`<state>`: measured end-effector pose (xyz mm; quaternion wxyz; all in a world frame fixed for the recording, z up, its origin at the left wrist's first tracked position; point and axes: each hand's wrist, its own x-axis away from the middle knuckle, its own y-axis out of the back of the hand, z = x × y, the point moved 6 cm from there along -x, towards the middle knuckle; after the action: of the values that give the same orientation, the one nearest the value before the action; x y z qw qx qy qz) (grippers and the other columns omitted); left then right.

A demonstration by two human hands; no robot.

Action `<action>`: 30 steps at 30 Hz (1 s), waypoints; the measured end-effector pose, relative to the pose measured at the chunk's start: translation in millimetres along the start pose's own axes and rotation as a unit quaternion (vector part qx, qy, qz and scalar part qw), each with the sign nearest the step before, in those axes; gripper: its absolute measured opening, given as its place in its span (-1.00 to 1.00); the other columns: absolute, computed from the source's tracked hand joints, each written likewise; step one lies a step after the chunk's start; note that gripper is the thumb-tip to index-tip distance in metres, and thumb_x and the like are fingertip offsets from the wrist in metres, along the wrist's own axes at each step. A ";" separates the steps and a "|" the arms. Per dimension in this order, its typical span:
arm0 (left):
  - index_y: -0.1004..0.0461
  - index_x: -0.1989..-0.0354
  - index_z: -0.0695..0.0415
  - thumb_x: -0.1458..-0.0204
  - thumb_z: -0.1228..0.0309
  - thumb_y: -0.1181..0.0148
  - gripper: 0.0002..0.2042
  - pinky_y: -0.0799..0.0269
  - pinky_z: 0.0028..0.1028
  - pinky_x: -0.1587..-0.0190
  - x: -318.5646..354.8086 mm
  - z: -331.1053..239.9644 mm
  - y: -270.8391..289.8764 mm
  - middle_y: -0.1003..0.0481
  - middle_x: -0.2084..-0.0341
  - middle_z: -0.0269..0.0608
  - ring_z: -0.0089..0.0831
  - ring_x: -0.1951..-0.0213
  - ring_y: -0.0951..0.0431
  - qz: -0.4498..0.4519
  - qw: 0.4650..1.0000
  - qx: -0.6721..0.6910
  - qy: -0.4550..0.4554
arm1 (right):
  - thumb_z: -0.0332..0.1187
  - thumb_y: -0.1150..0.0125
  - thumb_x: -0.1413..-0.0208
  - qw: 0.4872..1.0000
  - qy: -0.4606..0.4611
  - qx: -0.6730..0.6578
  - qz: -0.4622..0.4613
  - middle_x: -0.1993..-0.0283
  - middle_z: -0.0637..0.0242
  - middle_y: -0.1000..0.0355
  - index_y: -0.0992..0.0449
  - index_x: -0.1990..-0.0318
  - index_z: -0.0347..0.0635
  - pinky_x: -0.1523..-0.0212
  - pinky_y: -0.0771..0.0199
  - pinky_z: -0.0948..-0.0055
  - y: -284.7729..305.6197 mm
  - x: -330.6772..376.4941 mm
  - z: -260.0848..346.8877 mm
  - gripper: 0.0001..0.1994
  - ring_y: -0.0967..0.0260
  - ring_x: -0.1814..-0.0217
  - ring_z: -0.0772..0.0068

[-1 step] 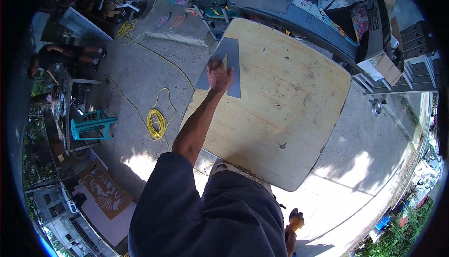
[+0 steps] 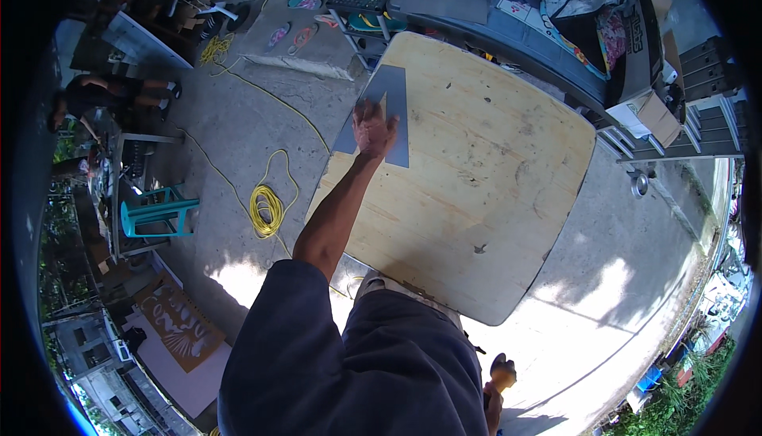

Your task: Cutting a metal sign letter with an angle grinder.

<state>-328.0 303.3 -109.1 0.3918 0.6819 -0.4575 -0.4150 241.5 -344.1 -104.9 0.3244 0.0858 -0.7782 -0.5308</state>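
A flat grey letter-A cutout (image 2: 396, 134) lies on the left part of a pale plywood tabletop (image 2: 476, 174). On the middle of the cutout rests my left hand (image 2: 373, 130), its fingers apart and pointing away from me. Down by my right side, off the near edge of the table, my right hand (image 2: 494, 406) is closed round a yellow-and-black handheld tool (image 2: 502, 372). It looks like a power tool, but its exact kind is hard to make out. Most of that hand's fingers are hidden.
Coiled yellow cord (image 2: 266, 210) lies on the concrete left of the table, near a teal plastic chair (image 2: 159, 212). Another person (image 2: 103, 95) is at a far-left bench. A black rack (image 2: 357, 1) holding cups and a box (image 2: 639, 47) stand beyond the table.
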 end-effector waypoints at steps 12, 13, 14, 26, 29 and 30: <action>-0.40 -0.10 0.31 0.25 0.10 -0.57 -0.23 -0.33 -0.06 -0.10 26.3 -68.1 0.6 -0.32 -0.07 -0.02 0.01 -0.13 -0.33 -0.045 0.988 0.035 0.146 | 0.21 -0.18 -0.21 0.955 0.286 -0.074 0.023 0.55 0.27 -0.43 -0.45 0.48 -0.04 0.53 -0.33 0.25 -15.4 -56.0 264.3 -0.50 -0.34 0.53 0.27; -0.42 -0.04 0.31 0.20 0.20 -0.54 -0.35 -0.35 -0.09 -0.09 22.4 -76.3 0.0 -0.32 -0.02 0.01 -0.02 -0.11 -0.33 -0.005 0.983 0.067 0.172 | 0.21 -0.18 -0.21 0.949 0.307 -0.077 0.021 0.55 0.27 -0.42 -0.45 0.49 -0.04 0.53 -0.32 0.25 -13.0 -58.5 284.3 -0.50 -0.33 0.54 0.28; -0.44 0.00 0.30 0.19 0.29 -0.50 -0.42 -0.37 -0.13 -0.08 24.9 -56.1 0.7 -0.32 -0.02 0.01 -0.03 -0.11 -0.34 -0.005 0.973 0.049 0.228 | 0.21 -0.19 -0.21 0.938 0.338 -0.075 0.027 0.56 0.28 -0.42 -0.45 0.49 -0.03 0.54 -0.32 0.26 -10.7 -54.4 298.5 -0.50 -0.33 0.55 0.29; -0.50 0.08 0.26 0.21 0.50 -0.38 -0.58 -0.42 -0.26 -0.10 -5.2 -45.9 9.7 -0.35 -0.02 0.00 -0.08 -0.10 -0.38 0.020 0.925 0.071 0.373 | 0.21 -0.23 -0.19 0.910 0.402 -0.105 0.009 0.63 0.35 -0.37 -0.41 0.56 0.00 0.63 -0.24 0.31 -8.5 -88.3 318.9 -0.49 -0.25 0.64 0.36; -0.50 0.07 0.27 0.22 0.49 -0.38 -0.56 -0.42 -0.26 -0.10 -7.8 -51.1 8.7 -0.35 -0.02 0.00 -0.09 -0.10 -0.37 0.034 0.929 0.073 0.361 | 0.22 -0.23 -0.18 0.910 0.397 -0.118 0.005 0.64 0.36 -0.35 -0.40 0.58 0.01 0.65 -0.22 0.33 -11.6 -95.5 312.6 -0.48 -0.23 0.66 0.38; -0.49 0.06 0.28 0.24 0.48 -0.39 -0.54 -0.41 -0.26 -0.10 -10.2 -54.7 7.4 -0.34 -0.03 -0.01 -0.09 -0.10 -0.37 0.047 0.932 0.078 0.351 | 0.22 -0.24 -0.18 0.911 0.394 -0.123 0.002 0.65 0.37 -0.35 -0.39 0.58 0.01 0.66 -0.22 0.33 -13.0 -97.9 310.8 -0.48 -0.23 0.67 0.39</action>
<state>-282.1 319.3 -81.1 0.4922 0.7903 -0.3529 -0.0929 129.3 -63.3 -227.1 0.6140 0.2456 -0.5159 -0.5445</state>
